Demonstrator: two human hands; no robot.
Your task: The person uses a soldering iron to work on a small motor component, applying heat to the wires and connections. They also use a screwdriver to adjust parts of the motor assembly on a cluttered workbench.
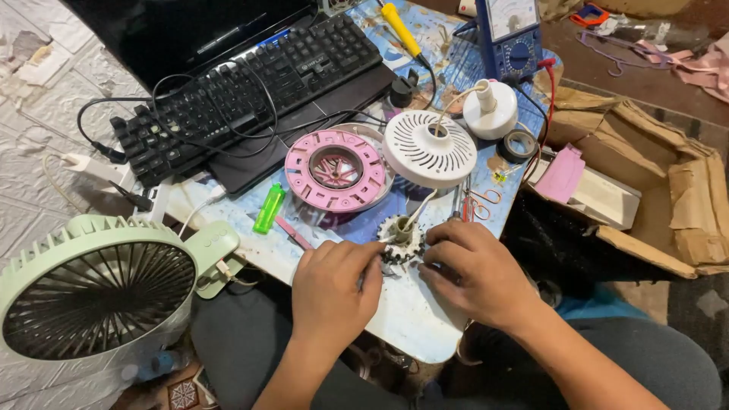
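Both hands work at the near edge of the small table (425,319), which serves as the landmark for everything else. Largest on it is the black keyboard (250,87), lying at the table's far left with black cables looped over its keys. Off the table's near-left corner stands a pale green desk fan (99,292), its dark grille facing up toward the camera. Beyond the table's right edge sits a torn cardboard box (668,197).

Near the table's middle lies a white vented round cover (429,148), and just left of it a pink ring-shaped housing (336,168). At the far right of the table stands a blue multimeter (512,34), with a small white round base (490,110) in front of it and a roll of black tape (519,146) beside that. A yellow-handled soldering iron (400,29) lies at the far edge, and a green lighter (269,208) rests toward the table's left side, below the pink housing.

The left hand (334,285) is curled nearly closed, its fingertips pinched on a thin tool whose tip meets the small motor part (401,237); the tool itself is mostly hidden. The right hand (474,269) is bent over with fingers curved down, its fingertips pressing against the right side of that same motor part. This small toothed, round piece sits on the table near its front edge, between the two hands, with a white wire rising from it toward the vented cover.
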